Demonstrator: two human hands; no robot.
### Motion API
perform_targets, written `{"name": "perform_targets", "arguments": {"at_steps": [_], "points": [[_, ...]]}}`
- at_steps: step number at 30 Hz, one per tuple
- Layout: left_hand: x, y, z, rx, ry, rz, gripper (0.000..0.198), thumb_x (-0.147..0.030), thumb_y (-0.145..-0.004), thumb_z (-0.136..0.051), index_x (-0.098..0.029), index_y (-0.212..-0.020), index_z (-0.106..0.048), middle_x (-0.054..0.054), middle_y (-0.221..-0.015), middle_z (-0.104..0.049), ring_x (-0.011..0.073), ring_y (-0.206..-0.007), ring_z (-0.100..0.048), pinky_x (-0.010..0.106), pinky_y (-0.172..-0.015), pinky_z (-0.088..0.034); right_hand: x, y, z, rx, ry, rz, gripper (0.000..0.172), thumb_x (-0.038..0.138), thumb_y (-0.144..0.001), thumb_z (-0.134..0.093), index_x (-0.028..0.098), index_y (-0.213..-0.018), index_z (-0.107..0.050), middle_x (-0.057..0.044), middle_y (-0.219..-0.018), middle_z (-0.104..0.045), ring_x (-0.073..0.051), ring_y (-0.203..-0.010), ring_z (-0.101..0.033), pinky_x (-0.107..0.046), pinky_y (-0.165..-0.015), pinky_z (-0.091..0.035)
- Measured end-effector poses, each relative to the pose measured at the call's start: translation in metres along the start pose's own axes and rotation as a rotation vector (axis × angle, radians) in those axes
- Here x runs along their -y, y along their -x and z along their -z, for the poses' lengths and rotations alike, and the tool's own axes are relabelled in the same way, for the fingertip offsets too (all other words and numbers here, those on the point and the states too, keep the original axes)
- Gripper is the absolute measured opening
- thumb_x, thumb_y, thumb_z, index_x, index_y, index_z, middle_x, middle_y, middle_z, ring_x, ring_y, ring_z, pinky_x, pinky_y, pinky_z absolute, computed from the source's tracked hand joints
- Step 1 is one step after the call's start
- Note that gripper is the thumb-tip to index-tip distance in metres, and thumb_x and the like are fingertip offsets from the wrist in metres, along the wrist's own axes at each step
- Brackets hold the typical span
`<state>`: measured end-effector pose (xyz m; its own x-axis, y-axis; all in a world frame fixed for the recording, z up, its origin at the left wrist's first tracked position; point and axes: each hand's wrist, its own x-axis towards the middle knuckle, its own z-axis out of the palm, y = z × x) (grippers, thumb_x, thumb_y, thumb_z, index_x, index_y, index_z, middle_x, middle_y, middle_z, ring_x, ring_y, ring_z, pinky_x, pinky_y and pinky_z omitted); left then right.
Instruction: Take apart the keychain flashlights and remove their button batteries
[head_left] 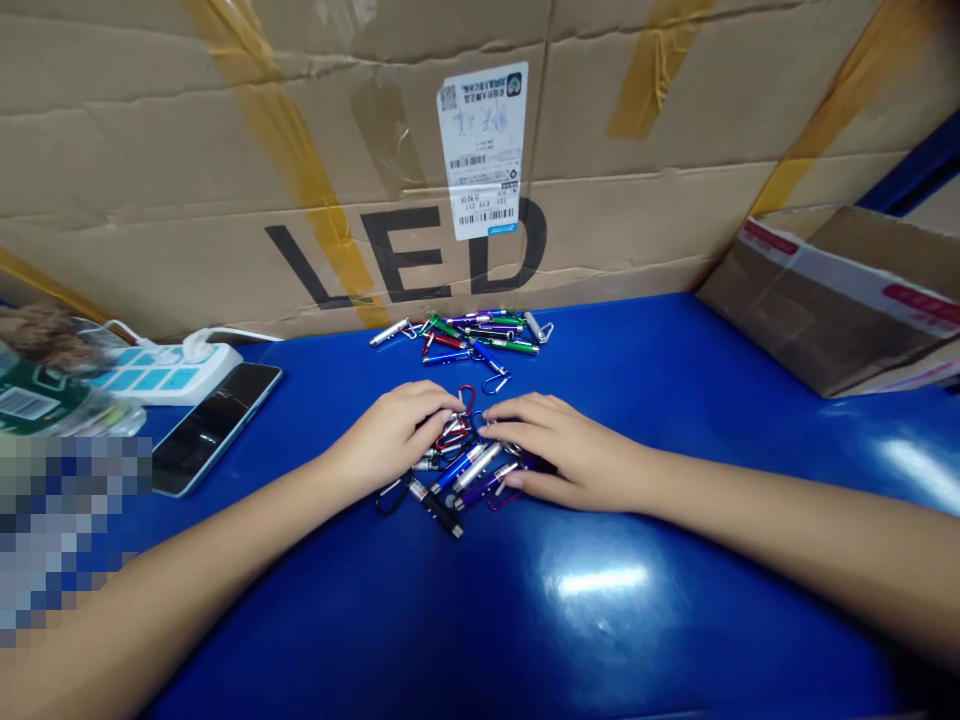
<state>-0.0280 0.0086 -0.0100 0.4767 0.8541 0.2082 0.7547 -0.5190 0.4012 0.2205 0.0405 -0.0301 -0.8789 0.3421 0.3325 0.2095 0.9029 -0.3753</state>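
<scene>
A near pile of small metal keychain flashlights (476, 465) with carabiner clips lies on the blue table between my hands. They are blue, silver, purple, black and red. My left hand (394, 435) is at the pile's left side, thumb and forefinger closed on a red keychain flashlight (454, 430), partly hidden by the fingertips. Over the right side rests my right hand (562, 450), fingers apart, thumb beside a purple keychain flashlight (484, 487); its palm hides part of the pile. A black keychain flashlight (436, 510) points toward me at the near edge.
Farther back lies a second group of keychain flashlights (480, 332), against a large cardboard box (615, 220) marked LED. A phone (217, 430), a white power strip (217, 362) and a plastic bottle (45, 395) are at left. An open carton (810, 300) stands at right.
</scene>
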Motion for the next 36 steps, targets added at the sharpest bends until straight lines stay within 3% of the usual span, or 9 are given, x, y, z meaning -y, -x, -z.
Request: {"name": "perform_targets", "arguments": {"at_steps": [5, 10, 15, 19, 25, 31, 36], "points": [[-0.004, 0.006, 0.004, 0.025, 0.056, -0.012, 0.026, -0.029, -0.097, -0.043, -0.018, -0.11, -0.064, 0.006, -0.108, -0.067, 0.0182, -0.103, -0.061, 0.034, -0.092, -0.049, -0.001, 0.001, 0.002, -0.121, -0.074, -0.118, 0.031, 0.023, -0.094, -0.044, 0.014, -0.122, -0.056, -0.011, -0.117, -0.063, -0.021, -0.108, -0.054, -0.041, -0.094, -0.043], [-0.005, 0.009, 0.003, 0.069, 0.041, -0.016, 0.025, -0.03, -0.096, -0.047, -0.019, -0.112, -0.064, 0.005, -0.111, -0.066, 0.0186, -0.105, -0.06, 0.034, -0.093, -0.047, -0.007, 0.001, 0.007, -0.117, -0.054, -0.258, 0.03, 0.008, -0.081, -0.048, 0.014, -0.106, -0.063, -0.008, -0.098, -0.066, -0.021, -0.093, -0.055, -0.037, -0.084, -0.044], [-0.002, 0.009, 0.0, 0.049, 0.042, -0.031, 0.024, -0.029, -0.096, -0.047, -0.019, -0.11, -0.064, 0.005, -0.111, -0.067, 0.0182, -0.105, -0.06, 0.034, -0.093, -0.047, -0.014, 0.001, 0.016, 0.007, -0.073, -0.233, 0.016, 0.019, -0.083, -0.056, 0.017, -0.094, -0.068, -0.006, -0.094, -0.065, -0.02, -0.087, -0.054, -0.036, -0.081, -0.041], [-0.005, 0.01, 0.0, 0.079, -0.006, -0.006, 0.026, -0.033, -0.096, -0.047, -0.022, -0.114, -0.062, 0.005, -0.115, -0.065, 0.0211, -0.108, -0.058, 0.041, -0.096, -0.044, -0.017, 0.0, 0.019, 0.048, -0.147, -0.247, 0.01, 0.023, -0.086, -0.057, 0.018, -0.088, -0.066, -0.005, -0.09, -0.066, -0.017, -0.084, -0.055, -0.034, -0.081, -0.039], [-0.014, 0.013, 0.004, 0.083, -0.051, -0.038, 0.039, -0.044, -0.093, -0.051, -0.024, -0.126, -0.054, 0.008, -0.131, -0.057, 0.0262, -0.12, -0.052, 0.046, -0.1, -0.039, -0.015, -0.001, 0.016, -0.032, -0.22, -0.252, 0.018, 0.032, -0.093, -0.052, 0.018, -0.092, -0.063, -0.003, -0.089, -0.067, -0.016, -0.083, -0.057, -0.033, -0.082, -0.039], [-0.027, 0.013, 0.001, -0.067, -0.075, -0.121, 0.038, -0.039, -0.093, -0.054, -0.02, -0.125, -0.049, 0.009, -0.116, -0.065, 0.0225, -0.106, -0.059, 0.037, -0.088, -0.043, 0.004, -0.005, 0.014, -0.149, -0.218, -0.146, 0.015, 0.027, -0.095, -0.05, 0.018, -0.096, -0.062, -0.003, -0.089, -0.067, -0.015, -0.085, -0.057, -0.029, -0.079, -0.042], [-0.037, 0.015, 0.002, -0.047, -0.092, -0.225, 0.02, -0.033, -0.097, -0.05, -0.023, -0.113, -0.057, 0.001, -0.098, -0.071, 0.0167, -0.088, -0.063, 0.03, -0.074, -0.038, 0.02, -0.005, 0.013, -0.158, -0.292, -0.121, 0.018, 0.03, -0.096, -0.049, 0.018, -0.095, -0.063, -0.001, -0.084, -0.07, -0.012, -0.078, -0.062, -0.025, -0.074, -0.043]]}}
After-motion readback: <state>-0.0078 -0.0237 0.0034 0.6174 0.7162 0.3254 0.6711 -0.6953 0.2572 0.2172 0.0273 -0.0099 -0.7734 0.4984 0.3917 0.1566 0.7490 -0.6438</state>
